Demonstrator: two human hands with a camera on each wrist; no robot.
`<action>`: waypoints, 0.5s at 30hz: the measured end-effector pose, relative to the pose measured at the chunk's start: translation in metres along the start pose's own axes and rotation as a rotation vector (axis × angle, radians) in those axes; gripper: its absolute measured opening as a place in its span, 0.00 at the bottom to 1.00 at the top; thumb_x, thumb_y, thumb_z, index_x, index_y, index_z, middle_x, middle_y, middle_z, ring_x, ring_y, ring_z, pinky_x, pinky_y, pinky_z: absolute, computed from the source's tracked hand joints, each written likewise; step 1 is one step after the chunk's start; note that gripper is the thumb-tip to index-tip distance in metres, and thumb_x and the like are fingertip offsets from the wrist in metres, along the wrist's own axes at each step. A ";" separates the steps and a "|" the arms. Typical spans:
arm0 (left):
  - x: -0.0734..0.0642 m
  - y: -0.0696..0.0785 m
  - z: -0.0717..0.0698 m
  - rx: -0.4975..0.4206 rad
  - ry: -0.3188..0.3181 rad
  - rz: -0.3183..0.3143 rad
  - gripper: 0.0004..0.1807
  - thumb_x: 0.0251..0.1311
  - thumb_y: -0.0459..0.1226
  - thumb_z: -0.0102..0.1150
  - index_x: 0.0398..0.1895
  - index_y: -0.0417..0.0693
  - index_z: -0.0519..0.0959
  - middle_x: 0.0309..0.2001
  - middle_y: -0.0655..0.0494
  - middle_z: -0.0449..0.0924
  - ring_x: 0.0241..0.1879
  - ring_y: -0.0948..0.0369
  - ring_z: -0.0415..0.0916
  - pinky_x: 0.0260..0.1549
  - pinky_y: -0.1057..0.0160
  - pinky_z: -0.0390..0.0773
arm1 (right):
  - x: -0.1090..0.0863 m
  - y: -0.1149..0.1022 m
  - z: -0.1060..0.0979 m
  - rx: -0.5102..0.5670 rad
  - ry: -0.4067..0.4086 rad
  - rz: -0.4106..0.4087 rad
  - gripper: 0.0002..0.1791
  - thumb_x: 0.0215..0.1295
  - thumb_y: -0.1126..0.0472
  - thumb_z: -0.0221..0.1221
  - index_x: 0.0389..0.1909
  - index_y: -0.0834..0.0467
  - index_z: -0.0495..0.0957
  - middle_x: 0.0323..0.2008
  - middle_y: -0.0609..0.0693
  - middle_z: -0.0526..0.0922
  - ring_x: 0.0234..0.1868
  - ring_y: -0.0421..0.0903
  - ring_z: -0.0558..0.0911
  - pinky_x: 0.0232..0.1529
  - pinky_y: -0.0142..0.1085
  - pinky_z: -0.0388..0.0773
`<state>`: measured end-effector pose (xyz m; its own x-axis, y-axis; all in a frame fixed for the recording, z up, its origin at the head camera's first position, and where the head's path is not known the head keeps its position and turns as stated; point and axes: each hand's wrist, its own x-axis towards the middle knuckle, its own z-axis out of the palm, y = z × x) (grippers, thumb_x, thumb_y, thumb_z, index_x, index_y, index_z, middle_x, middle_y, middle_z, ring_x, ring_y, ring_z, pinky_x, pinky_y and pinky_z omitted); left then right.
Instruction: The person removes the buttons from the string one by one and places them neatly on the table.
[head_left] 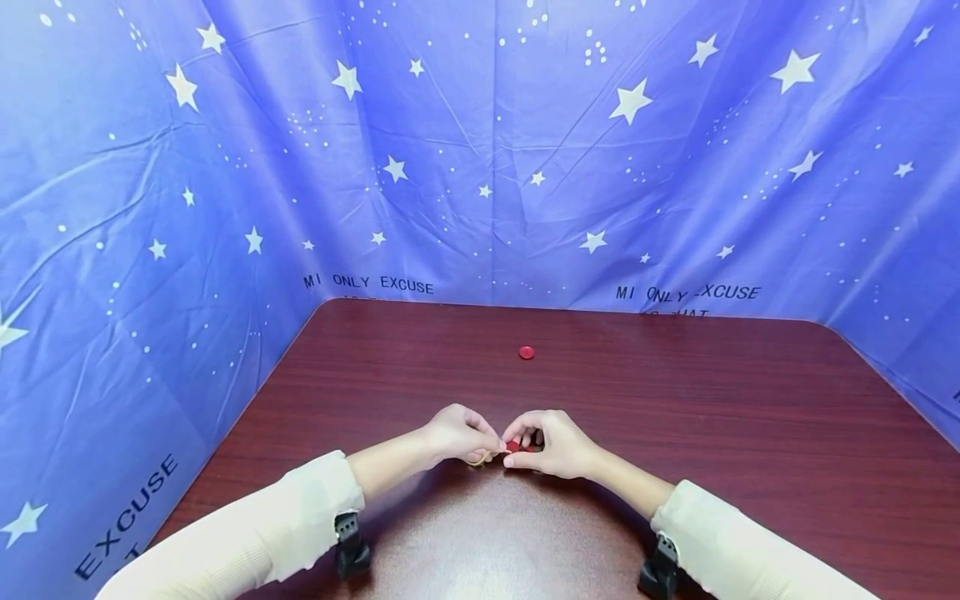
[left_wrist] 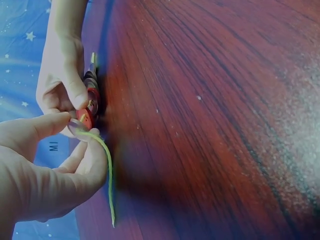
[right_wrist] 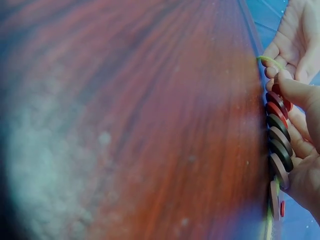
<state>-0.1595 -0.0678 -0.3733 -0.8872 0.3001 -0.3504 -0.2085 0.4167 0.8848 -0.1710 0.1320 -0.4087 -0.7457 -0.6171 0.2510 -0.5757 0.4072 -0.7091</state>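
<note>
Several buttons in red, black and brownish pink hang in a row on a yellow cord. At one end of the row, my left hand pinches a greyish button between thumb and fingers. The cord's loose end runs out past those fingers and bends downward. Close beside it, my right hand grips the row near a red button, its thumb over the buttons. Fingertips of both hands almost meet, low over the table. In the head view, most of the row is hidden behind my right fingers.
One loose red button lies farther back on the dark red-brown wooden table. Blue cloth with white stars hangs round the table's back and sides. A black wrist mount sits at my left cuff, another at my right.
</note>
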 end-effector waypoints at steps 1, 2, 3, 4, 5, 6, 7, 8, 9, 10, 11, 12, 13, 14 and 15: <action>0.000 0.000 -0.001 0.000 -0.001 0.002 0.09 0.49 0.33 0.68 0.29 0.35 0.81 0.17 0.58 0.75 0.20 0.67 0.71 0.23 0.73 0.75 | 0.000 0.000 0.000 0.005 -0.006 0.006 0.11 0.52 0.56 0.71 0.34 0.54 0.83 0.25 0.48 0.81 0.28 0.39 0.76 0.27 0.26 0.75; 0.000 -0.001 -0.001 -0.002 -0.003 0.005 0.09 0.49 0.33 0.68 0.29 0.35 0.81 0.18 0.58 0.75 0.20 0.67 0.70 0.22 0.74 0.74 | 0.000 0.000 -0.001 0.008 -0.011 0.009 0.11 0.52 0.56 0.71 0.34 0.54 0.83 0.26 0.49 0.82 0.29 0.39 0.76 0.27 0.26 0.75; 0.000 -0.001 -0.002 -0.007 -0.006 0.004 0.09 0.49 0.33 0.68 0.29 0.35 0.80 0.18 0.58 0.75 0.20 0.67 0.71 0.22 0.74 0.74 | 0.000 0.000 -0.001 0.011 -0.015 0.008 0.12 0.51 0.56 0.72 0.35 0.54 0.83 0.26 0.49 0.82 0.29 0.39 0.76 0.28 0.27 0.75; 0.000 -0.001 -0.002 -0.007 -0.005 0.006 0.09 0.49 0.33 0.68 0.29 0.35 0.80 0.18 0.57 0.76 0.20 0.67 0.71 0.23 0.74 0.75 | 0.000 0.000 -0.001 0.012 -0.018 0.008 0.12 0.50 0.56 0.72 0.35 0.54 0.83 0.26 0.49 0.82 0.29 0.38 0.76 0.28 0.27 0.75; 0.000 -0.001 -0.003 -0.009 -0.007 0.008 0.09 0.49 0.33 0.68 0.29 0.35 0.80 0.19 0.57 0.76 0.20 0.67 0.71 0.23 0.74 0.75 | 0.000 0.000 -0.001 0.011 -0.021 0.008 0.13 0.50 0.56 0.72 0.35 0.54 0.83 0.26 0.49 0.82 0.29 0.38 0.76 0.28 0.27 0.75; -0.001 -0.001 -0.003 -0.009 -0.007 0.008 0.09 0.50 0.33 0.67 0.30 0.36 0.79 0.20 0.57 0.77 0.21 0.67 0.72 0.23 0.74 0.75 | 0.000 0.000 -0.002 0.008 -0.023 0.003 0.13 0.49 0.57 0.73 0.35 0.55 0.83 0.26 0.49 0.82 0.29 0.38 0.76 0.28 0.27 0.75; -0.001 -0.001 -0.004 -0.010 -0.007 0.010 0.08 0.50 0.33 0.67 0.30 0.36 0.79 0.20 0.56 0.78 0.21 0.67 0.72 0.23 0.74 0.75 | 0.000 0.000 -0.002 0.004 -0.024 -0.004 0.13 0.48 0.57 0.73 0.35 0.55 0.83 0.26 0.48 0.82 0.29 0.38 0.76 0.28 0.27 0.76; -0.001 -0.001 -0.004 -0.011 -0.008 0.011 0.08 0.50 0.33 0.67 0.30 0.36 0.79 0.20 0.56 0.78 0.21 0.67 0.72 0.23 0.74 0.75 | 0.000 0.000 -0.002 -0.002 -0.026 -0.010 0.14 0.48 0.57 0.73 0.35 0.55 0.83 0.26 0.48 0.82 0.30 0.37 0.76 0.29 0.27 0.76; -0.001 0.000 -0.005 -0.008 -0.009 0.011 0.08 0.50 0.33 0.67 0.30 0.36 0.79 0.20 0.56 0.78 0.21 0.67 0.72 0.23 0.74 0.75 | 0.000 0.001 -0.002 -0.006 -0.028 -0.017 0.14 0.47 0.57 0.74 0.35 0.55 0.83 0.26 0.48 0.82 0.30 0.37 0.76 0.29 0.27 0.76; -0.001 0.000 -0.005 -0.005 -0.008 0.012 0.08 0.51 0.33 0.67 0.30 0.36 0.79 0.21 0.57 0.78 0.21 0.68 0.72 0.23 0.74 0.75 | -0.001 0.001 -0.002 -0.013 -0.030 -0.020 0.14 0.47 0.58 0.74 0.35 0.55 0.83 0.26 0.47 0.82 0.30 0.37 0.77 0.30 0.27 0.76; -0.001 0.000 -0.005 -0.002 -0.008 0.015 0.08 0.51 0.33 0.66 0.30 0.36 0.79 0.21 0.57 0.78 0.21 0.68 0.72 0.23 0.74 0.75 | -0.001 0.001 -0.002 -0.018 -0.032 -0.026 0.14 0.47 0.58 0.74 0.35 0.55 0.83 0.26 0.47 0.82 0.30 0.36 0.77 0.30 0.26 0.77; -0.001 0.000 -0.006 -0.001 -0.007 0.014 0.08 0.51 0.33 0.67 0.30 0.36 0.80 0.21 0.57 0.78 0.22 0.68 0.72 0.23 0.74 0.75 | -0.001 0.001 -0.002 -0.022 -0.035 -0.033 0.15 0.46 0.58 0.74 0.35 0.55 0.83 0.26 0.47 0.82 0.30 0.36 0.77 0.30 0.27 0.77; -0.002 0.000 -0.006 0.000 -0.007 0.016 0.08 0.51 0.33 0.67 0.30 0.36 0.80 0.21 0.57 0.78 0.22 0.68 0.72 0.23 0.75 0.75 | -0.001 0.001 -0.002 -0.025 -0.039 -0.035 0.15 0.46 0.58 0.74 0.35 0.55 0.83 0.27 0.47 0.82 0.30 0.36 0.77 0.31 0.27 0.77; -0.002 0.000 -0.006 -0.001 -0.007 0.015 0.08 0.51 0.33 0.67 0.29 0.36 0.80 0.21 0.57 0.78 0.22 0.68 0.73 0.23 0.74 0.75 | -0.001 0.001 -0.002 -0.027 -0.042 -0.040 0.15 0.46 0.58 0.74 0.35 0.55 0.83 0.27 0.47 0.83 0.30 0.35 0.77 0.31 0.27 0.77; -0.002 0.000 -0.006 0.001 -0.006 0.015 0.08 0.51 0.33 0.67 0.29 0.36 0.80 0.21 0.57 0.78 0.22 0.68 0.73 0.23 0.74 0.75 | -0.001 0.001 -0.002 -0.028 -0.044 -0.042 0.15 0.46 0.58 0.74 0.35 0.55 0.83 0.27 0.47 0.83 0.30 0.35 0.77 0.31 0.27 0.77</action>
<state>-0.1601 -0.0737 -0.3709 -0.8877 0.3119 -0.3388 -0.1945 0.4129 0.8897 -0.1717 0.1339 -0.4085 -0.7053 -0.6631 0.2506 -0.6160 0.3984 -0.6795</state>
